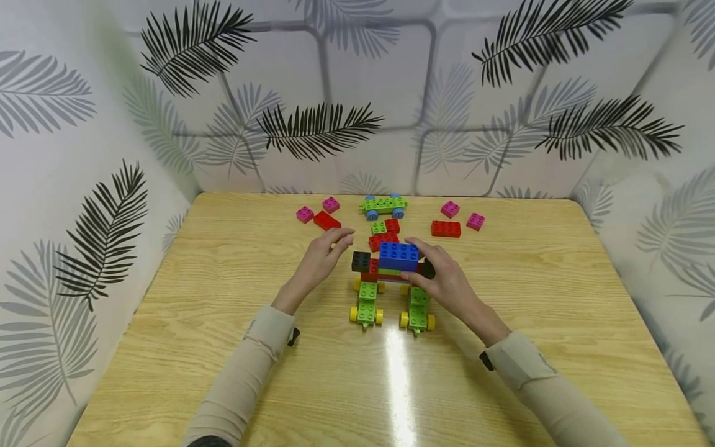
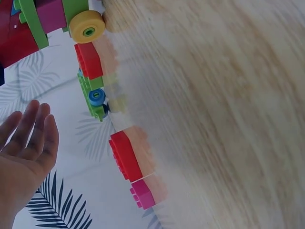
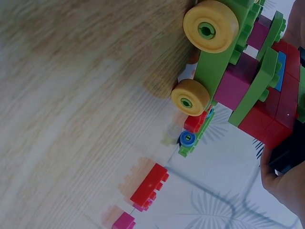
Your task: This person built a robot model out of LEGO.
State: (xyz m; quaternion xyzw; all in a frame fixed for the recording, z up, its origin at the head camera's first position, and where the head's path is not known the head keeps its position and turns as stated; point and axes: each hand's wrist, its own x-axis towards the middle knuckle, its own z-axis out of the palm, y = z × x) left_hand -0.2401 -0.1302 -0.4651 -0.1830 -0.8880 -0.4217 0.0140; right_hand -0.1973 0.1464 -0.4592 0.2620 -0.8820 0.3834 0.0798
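Note:
A built toy of bricks stands mid-table on two green wheeled bases [image 1: 367, 304] with yellow wheels [image 3: 210, 26]. Purple bricks [image 3: 237, 80] and red layers rise above them, and a black brick [image 1: 360, 261] sits at its left end. On top lies a large blue brick [image 1: 398, 256]. My right hand [image 1: 447, 279] holds this blue brick at its right end, thumb in front and fingers behind; a black piece [image 1: 429, 268] is partly hidden by that hand. To the left of the toy, my left hand [image 1: 323, 256] hovers with loosely bent fingers, touching nothing.
Behind the toy are a green car base [image 1: 383, 204] with blue wheels and several red and green bricks. Pink bricks [image 1: 304, 214] and a red brick [image 1: 327, 220] lie at back left. Another red brick [image 1: 445, 229] and two pink ones lie at back right, before the leaf-patterned backdrop.

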